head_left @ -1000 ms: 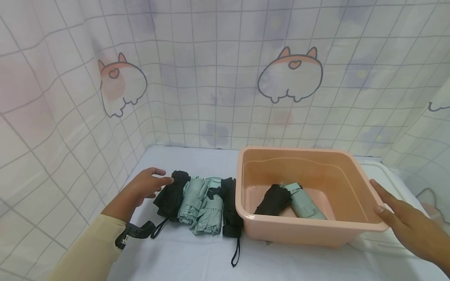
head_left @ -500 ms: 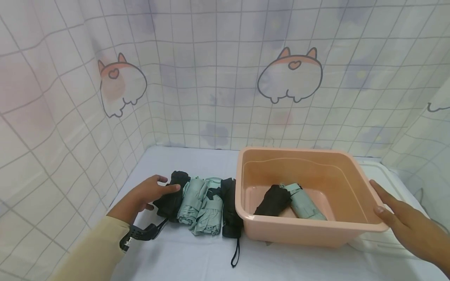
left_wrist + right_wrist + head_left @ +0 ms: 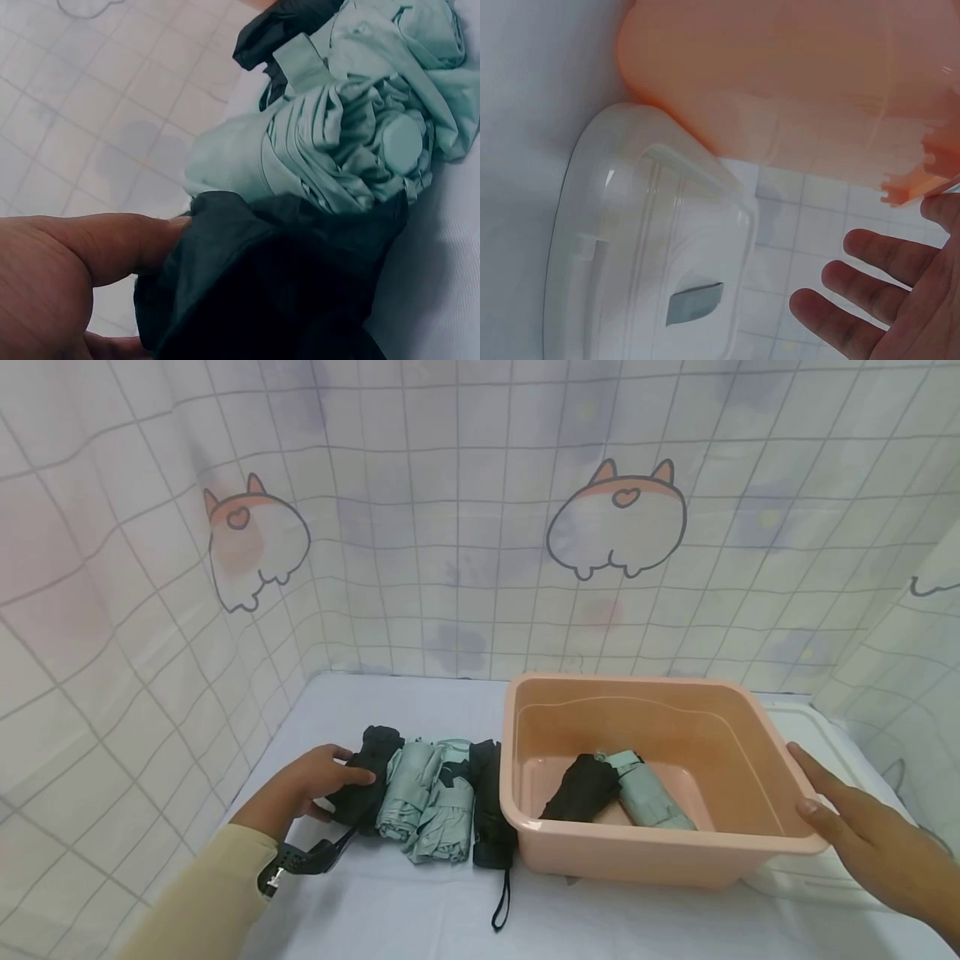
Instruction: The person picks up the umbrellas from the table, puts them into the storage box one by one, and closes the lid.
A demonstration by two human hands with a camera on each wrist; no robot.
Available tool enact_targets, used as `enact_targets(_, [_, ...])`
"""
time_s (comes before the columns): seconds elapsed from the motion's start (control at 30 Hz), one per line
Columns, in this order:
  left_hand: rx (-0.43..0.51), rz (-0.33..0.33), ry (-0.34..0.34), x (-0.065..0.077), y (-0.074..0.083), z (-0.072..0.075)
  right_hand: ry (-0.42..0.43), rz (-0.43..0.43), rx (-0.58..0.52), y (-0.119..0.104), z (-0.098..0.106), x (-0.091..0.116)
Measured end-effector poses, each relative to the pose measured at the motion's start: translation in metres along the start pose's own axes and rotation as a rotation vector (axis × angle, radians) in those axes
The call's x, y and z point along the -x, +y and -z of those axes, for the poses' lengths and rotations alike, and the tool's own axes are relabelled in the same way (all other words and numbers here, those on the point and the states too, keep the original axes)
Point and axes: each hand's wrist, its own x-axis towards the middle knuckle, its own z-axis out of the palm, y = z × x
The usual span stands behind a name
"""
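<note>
My left hand (image 3: 318, 781) holds the leftmost black folded umbrella (image 3: 367, 768), thumb on top and fingers at its left side. Dark loose fabric of this umbrella (image 3: 277, 277) fills the lower part of the left wrist view. Right beside it lie two pale green folded umbrellas (image 3: 408, 785), then another black folded umbrella (image 3: 491, 810) with a wrist loop, against the tub. Inside the peach plastic tub (image 3: 720, 838) are a black umbrella (image 3: 583, 789) and a pale green umbrella (image 3: 651, 793). My right hand (image 3: 862, 827) rests with straight fingers on the tub's right rim.
A white plastic lid (image 3: 652, 240) with a grey latch lies under and right of the tub. White cloth covers the table (image 3: 390, 902). Grid-patterned curtains (image 3: 450, 527) hang close behind and at both sides.
My left hand has come down and closed its fingers and thumb on the leftmost black umbrella. My right hand and the tub have stayed in place.
</note>
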Motion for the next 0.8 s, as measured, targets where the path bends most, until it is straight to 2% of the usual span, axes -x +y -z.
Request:
enact_targets(0.17, [-0.003,0.013,-0.010,-0.005,-0.005,0.001,0.010,-0.001,0.000,0.000,0.002,0.000])
enact_targets(0.47, [0.011,0.038,-0.053,-0.012,-0.008,-0.001,0.033,0.026,-0.062,0.002,-0.002,0.001])
enact_targets(0.8, [-0.002,0.036,-0.045,-0.015,-0.009,-0.003,0.031,0.019,-0.052,0.001,-0.003,0.000])
